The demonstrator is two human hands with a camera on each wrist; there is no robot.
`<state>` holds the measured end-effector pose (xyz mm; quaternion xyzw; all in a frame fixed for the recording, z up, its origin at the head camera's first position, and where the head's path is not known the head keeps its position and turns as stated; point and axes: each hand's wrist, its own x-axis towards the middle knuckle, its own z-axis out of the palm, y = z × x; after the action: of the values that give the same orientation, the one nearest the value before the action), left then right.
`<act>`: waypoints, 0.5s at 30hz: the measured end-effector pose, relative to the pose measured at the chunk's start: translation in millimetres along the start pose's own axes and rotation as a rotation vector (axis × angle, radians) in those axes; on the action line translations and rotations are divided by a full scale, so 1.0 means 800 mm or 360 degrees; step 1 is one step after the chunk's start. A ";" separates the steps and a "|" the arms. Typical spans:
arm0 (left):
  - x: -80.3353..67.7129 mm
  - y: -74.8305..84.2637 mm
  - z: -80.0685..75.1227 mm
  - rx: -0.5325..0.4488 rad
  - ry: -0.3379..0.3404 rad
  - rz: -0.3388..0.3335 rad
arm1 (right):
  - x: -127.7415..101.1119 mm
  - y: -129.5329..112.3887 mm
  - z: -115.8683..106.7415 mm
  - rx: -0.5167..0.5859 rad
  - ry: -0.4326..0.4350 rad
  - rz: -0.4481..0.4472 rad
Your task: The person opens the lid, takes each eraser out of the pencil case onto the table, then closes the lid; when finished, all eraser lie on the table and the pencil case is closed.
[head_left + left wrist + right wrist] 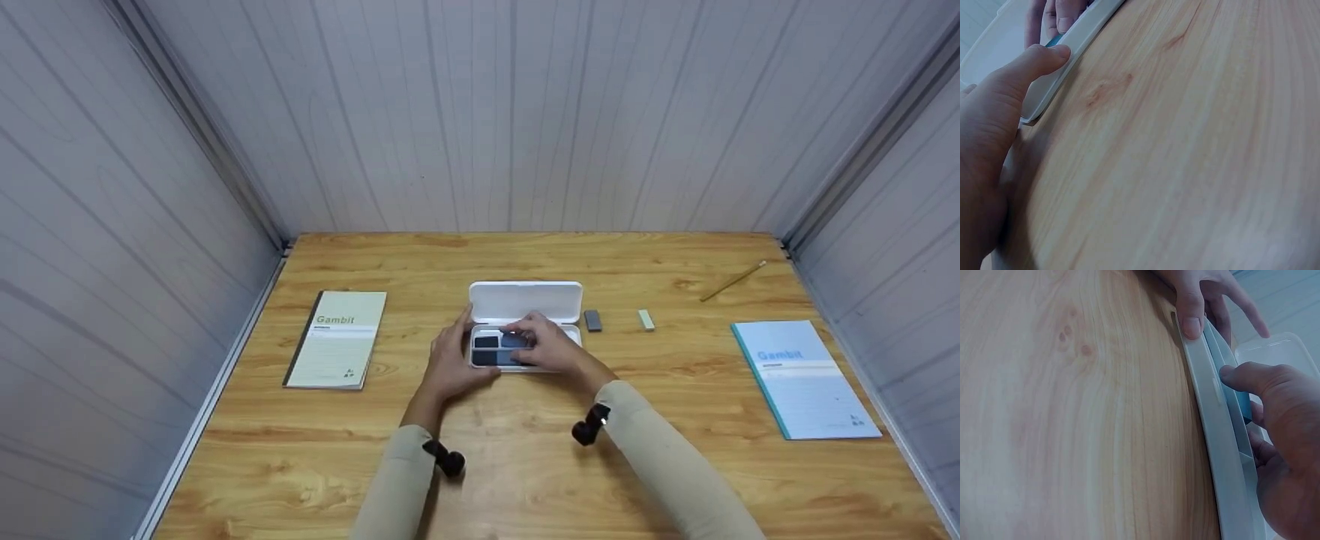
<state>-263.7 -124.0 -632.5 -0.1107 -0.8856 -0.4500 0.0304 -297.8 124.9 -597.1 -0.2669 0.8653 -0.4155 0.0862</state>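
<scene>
A white pencil case [525, 302] lies on the table with its hinged lid raised at the back. My left hand [452, 361] grips the case's left end, thumb along the front edge and fingers round the side. Over the tray, my right hand [553, 346] pinches a small blue object [1244, 405] between thumb and fingers; its exact kind is mostly hidden. Dark pieces [486, 343] fill the left compartments of the tray. In the right wrist view, the right thumb is just inside the case's front wall [1207, 416].
Right of the case lie a grey eraser [593, 321] and a pale eraser [646, 320]. A pencil [733, 281] is farther back right. One notebook [335, 340] lies at left, another with a blue spine [806, 379] at right. Panel walls [510, 112] enclose the table.
</scene>
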 end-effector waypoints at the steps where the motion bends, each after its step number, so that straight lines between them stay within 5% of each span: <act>1: 0.000 0.000 0.000 0.0000 -0.0001 -0.0005 | 0.000 0.000 0.000 -0.0006 0.0008 -0.0002; 10: -0.001 0.000 0.001 0.0002 -0.0006 -0.0012 | -0.001 -0.006 -0.002 -0.0028 -0.0012 0.0081; 15: -0.002 0.000 0.000 -0.0002 -0.0006 -0.0015 | 0.001 0.006 0.001 -0.0038 0.0012 0.0007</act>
<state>-262.4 -123.9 -633.0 -0.1074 -0.8859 -0.4505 0.0264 -299.8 126.7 -601.0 -0.2644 0.8711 -0.4059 0.0805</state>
